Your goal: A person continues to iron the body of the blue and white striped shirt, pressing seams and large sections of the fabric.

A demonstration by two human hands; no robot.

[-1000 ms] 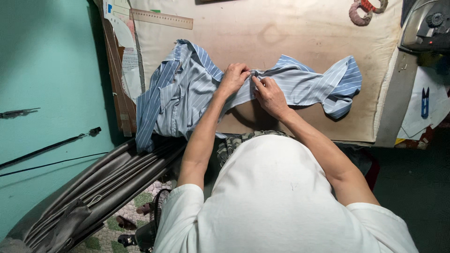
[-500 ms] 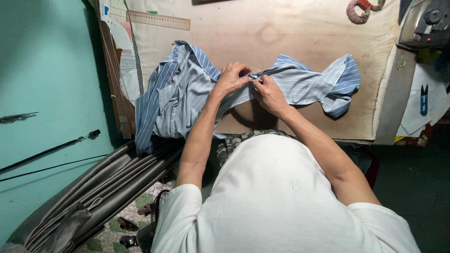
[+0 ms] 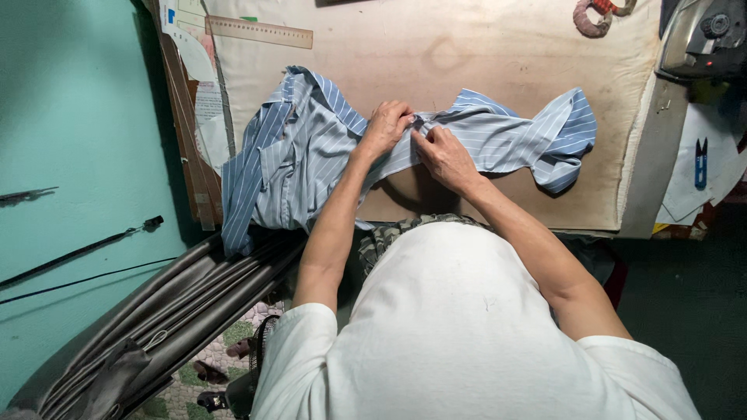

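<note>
A person in a white shirt (image 3: 467, 334) leans over a padded work table (image 3: 498, 54), seen from above. A blue-and-white striped garment (image 3: 311, 155) lies across the centre of the frame, bunched at centre left and trailing off the table's lower-left edge, with a narrower length stretching right toward a folded end at centre right. The left hand (image 3: 387, 126) is closed on the fabric just left of mid-frame, fingers curled over a gathered fold. The right hand (image 3: 442, 152) sits just beside it, fingertips pinching the same fold; the two hands nearly touch. A ruler (image 3: 261, 31) lies at the upper left of the table. An iron (image 3: 704, 35) rests at the upper right corner. Small blue snips (image 3: 701, 163) lie on white paper at far right. Grey fabric (image 3: 156, 327) drapes at lower left.
</note>
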